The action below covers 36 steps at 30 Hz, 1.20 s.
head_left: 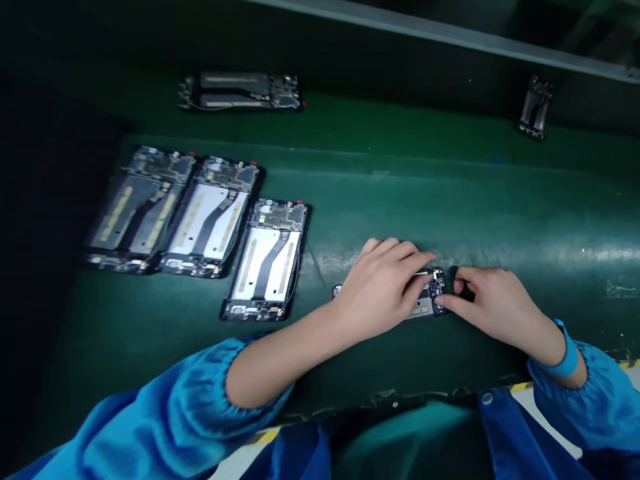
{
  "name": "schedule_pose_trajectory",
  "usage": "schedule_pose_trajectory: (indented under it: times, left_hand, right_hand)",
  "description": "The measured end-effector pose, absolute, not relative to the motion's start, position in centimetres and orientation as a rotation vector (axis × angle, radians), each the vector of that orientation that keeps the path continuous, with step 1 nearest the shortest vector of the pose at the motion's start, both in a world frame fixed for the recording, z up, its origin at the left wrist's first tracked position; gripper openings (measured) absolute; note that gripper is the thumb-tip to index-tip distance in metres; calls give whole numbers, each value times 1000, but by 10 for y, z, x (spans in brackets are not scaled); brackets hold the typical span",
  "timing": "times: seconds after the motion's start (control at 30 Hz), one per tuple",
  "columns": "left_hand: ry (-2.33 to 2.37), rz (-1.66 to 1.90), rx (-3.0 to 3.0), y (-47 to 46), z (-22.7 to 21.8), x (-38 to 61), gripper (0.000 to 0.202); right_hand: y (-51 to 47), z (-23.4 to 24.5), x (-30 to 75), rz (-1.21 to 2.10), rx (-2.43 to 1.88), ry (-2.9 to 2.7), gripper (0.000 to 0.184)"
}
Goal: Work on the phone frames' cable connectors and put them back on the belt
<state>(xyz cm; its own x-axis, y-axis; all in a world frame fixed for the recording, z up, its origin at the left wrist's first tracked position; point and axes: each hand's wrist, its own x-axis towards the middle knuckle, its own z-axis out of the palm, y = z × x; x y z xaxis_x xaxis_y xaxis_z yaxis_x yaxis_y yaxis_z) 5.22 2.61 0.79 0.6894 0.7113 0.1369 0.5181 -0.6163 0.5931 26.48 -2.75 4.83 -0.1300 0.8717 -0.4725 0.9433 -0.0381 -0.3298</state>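
Note:
An opened smartphone (424,308) lies lengthwise on the green mat, its circuit board and black flex cable bare. My left hand (383,283) covers most of it, palm down, with thumb and forefinger closed in on a thin cable near its right end. At that end, my right hand (493,303) has its thumb tip on the phone's edge, the other fingers curled beside it. The phone's left part is mostly hidden under my left hand. Just left of it rests another opened phone (265,263), touched by neither hand.
Two more opened phones, one dark (135,213) and one silver (210,220), lie side by side at the left. Along the back are another opened phone (240,91) and, far right, a smaller-looking one (536,109). A metal rail (430,30) runs above the green mat (340,200).

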Motion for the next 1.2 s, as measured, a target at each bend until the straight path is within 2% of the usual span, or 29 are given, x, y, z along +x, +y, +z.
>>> schedule_pose_trajectory:
  times: [0.1, 0.27, 0.43, 0.53, 1.2]
  left_hand:
    - [891, 552, 2458, 26, 13, 56, 26]
    - [821, 426, 2549, 27, 15, 49, 29]
    - [794, 467, 2575, 25, 12, 50, 31]
    - [817, 524, 2558, 22, 8, 52, 31]
    - [820, 548, 2458, 15, 1, 56, 29]
  right_hand:
    - [-29, 50, 260, -894, 1946, 2079, 30]
    - [-24, 54, 261, -968, 1902, 2085, 40]
    - [-10, 55, 267, -1701, 1955, 1679, 36]
    - [-4, 52, 265, -1891, 2012, 1383, 31]
    - [0, 49, 264, -2015, 2078, 1172, 34]
